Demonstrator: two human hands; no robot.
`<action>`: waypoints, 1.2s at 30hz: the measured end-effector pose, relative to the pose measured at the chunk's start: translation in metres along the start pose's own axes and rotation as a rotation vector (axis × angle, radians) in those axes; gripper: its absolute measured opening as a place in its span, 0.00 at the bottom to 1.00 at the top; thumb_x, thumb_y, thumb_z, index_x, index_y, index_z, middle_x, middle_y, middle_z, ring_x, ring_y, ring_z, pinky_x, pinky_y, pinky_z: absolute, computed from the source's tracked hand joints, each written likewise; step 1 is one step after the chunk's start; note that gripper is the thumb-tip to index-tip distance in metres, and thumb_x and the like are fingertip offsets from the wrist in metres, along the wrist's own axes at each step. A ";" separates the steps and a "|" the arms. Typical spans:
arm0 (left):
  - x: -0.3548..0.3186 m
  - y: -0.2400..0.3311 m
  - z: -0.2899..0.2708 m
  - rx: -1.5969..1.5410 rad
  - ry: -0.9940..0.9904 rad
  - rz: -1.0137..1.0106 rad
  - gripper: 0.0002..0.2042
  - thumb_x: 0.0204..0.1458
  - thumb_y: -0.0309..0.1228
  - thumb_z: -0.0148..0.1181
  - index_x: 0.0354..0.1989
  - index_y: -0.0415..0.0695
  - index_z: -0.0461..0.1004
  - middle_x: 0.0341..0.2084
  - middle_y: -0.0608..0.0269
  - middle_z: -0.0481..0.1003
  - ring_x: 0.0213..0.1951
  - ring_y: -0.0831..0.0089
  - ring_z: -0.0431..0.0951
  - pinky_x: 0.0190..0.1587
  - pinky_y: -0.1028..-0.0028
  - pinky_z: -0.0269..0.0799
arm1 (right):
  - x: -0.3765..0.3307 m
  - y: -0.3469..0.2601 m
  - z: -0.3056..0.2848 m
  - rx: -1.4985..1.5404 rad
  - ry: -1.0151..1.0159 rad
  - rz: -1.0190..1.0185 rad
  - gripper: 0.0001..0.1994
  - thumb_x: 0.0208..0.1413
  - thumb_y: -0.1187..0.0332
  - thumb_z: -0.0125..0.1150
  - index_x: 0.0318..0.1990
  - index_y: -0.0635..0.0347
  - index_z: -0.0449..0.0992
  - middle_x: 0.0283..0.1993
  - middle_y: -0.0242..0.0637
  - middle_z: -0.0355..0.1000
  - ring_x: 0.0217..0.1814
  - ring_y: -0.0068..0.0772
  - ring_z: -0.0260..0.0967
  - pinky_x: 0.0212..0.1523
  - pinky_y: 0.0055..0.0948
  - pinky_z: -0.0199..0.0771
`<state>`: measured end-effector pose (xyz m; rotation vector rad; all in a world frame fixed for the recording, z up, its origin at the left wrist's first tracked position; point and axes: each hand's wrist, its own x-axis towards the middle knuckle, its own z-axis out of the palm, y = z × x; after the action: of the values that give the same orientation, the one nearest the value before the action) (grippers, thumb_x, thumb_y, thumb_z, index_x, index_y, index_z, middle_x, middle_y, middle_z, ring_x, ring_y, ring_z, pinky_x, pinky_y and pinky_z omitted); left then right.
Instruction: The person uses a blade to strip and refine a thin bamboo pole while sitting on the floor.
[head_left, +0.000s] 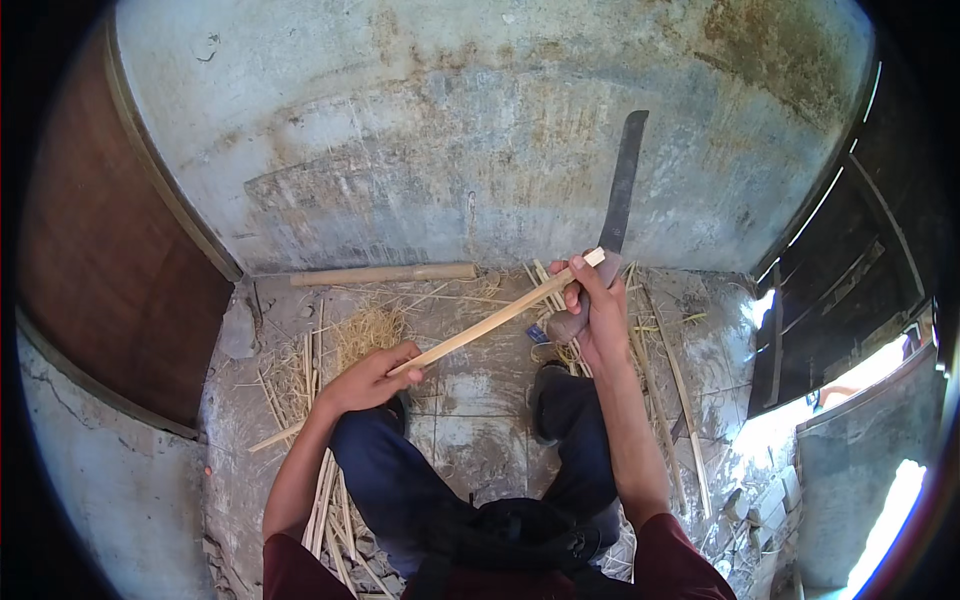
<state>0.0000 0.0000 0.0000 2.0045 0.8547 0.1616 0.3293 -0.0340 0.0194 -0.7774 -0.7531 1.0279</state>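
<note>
A long pale split-bamboo strip [485,325] slants across in front of me, its right end higher and farther off. My left hand [368,381] is closed around it above my left knee, and its other end sticks out beyond the wrist. My right hand [604,318] is closed on the wooden handle [566,326] of a machete. That hand also pinches the strip's far end between thumb and fingers. The dark machete blade [624,180] points up and away, toward the wall, apart from the length of the strip.
Curly shavings [368,334] and loose strips [328,505] litter the floor at left. More strips [680,395] lie at right, near broken rubble [765,510]. A bamboo pole [385,274] lies along the wall [400,150]. A brown door [120,230] stands at left.
</note>
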 end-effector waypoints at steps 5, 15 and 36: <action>-0.002 -0.003 0.007 0.175 0.200 0.117 0.19 0.64 0.43 0.45 0.33 0.37 0.70 0.19 0.50 0.74 0.26 0.53 0.76 0.33 0.60 0.68 | 0.005 0.014 -0.022 -0.248 0.092 -0.004 0.11 0.57 0.65 0.60 0.33 0.64 0.68 0.32 0.41 0.77 0.17 0.16 0.65 0.19 0.18 0.62; 0.057 -0.074 0.057 0.595 0.440 -0.323 0.20 0.63 0.44 0.44 0.35 0.37 0.72 0.25 0.40 0.76 0.32 0.44 0.78 0.37 0.52 0.73 | -0.047 0.180 -0.103 -0.694 0.132 0.130 0.05 0.57 0.70 0.51 0.30 0.60 0.67 0.19 0.33 0.69 0.13 0.22 0.63 0.14 0.22 0.62; 0.117 -0.288 0.245 0.632 0.074 -0.701 0.16 0.57 0.42 0.53 0.38 0.43 0.81 0.35 0.52 0.80 0.39 0.55 0.81 0.40 0.59 0.77 | -0.157 0.338 -0.192 -1.433 -0.490 0.268 0.11 0.48 0.61 0.52 0.34 0.58 0.70 0.32 0.53 0.73 0.38 0.63 0.70 0.41 0.54 0.70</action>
<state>0.0471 -0.0027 -0.3931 2.1158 1.7612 -0.4931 0.2875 -0.1118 -0.3905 -1.9009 -1.9046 0.8011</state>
